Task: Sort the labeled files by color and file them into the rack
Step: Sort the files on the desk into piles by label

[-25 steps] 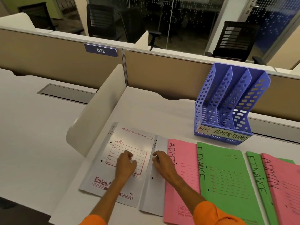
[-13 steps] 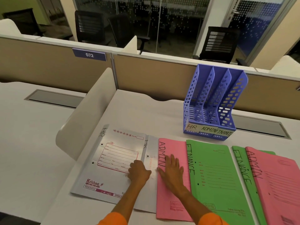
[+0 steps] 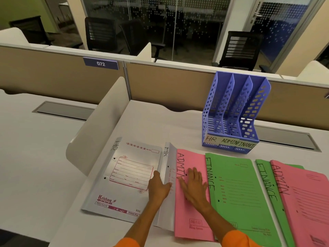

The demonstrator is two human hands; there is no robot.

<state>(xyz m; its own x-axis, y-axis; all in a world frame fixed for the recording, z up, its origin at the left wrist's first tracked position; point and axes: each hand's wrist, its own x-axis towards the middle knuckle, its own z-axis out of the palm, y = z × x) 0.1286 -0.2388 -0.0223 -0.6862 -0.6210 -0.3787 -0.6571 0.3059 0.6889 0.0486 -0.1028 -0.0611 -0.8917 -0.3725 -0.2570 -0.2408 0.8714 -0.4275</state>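
Head view: a person sorts labelled files on a white desk (image 3: 147,122), with six fanned out in a row before a purple rack (image 3: 231,113) whose three slots, marked HR, ADMIN and FINANCE, stand empty. The left hand (image 3: 158,187) has its thumb over the raised left edge of the second white HR file (image 3: 167,175) and its fingers tucked beneath, apparently pinching that edge; the right hand (image 3: 193,184) lies flat and open on the pink ADMIN file (image 3: 190,211) that overlaps it, gripping nothing. The first white HR file (image 3: 124,175) lies flat at the left end (its printed cover facing up). Two green FINANCE files (image 3: 236,193) and another pink ADMIN file (image 3: 306,202) run off to the right.

To do this well, the right palm should pin the pink file while the left draws the white one out sideways, so the row stays in order.

Compared with half a second ago, the white file's edge has lifted off the desk, and the left hand has shifted from resting on it to catching under it.
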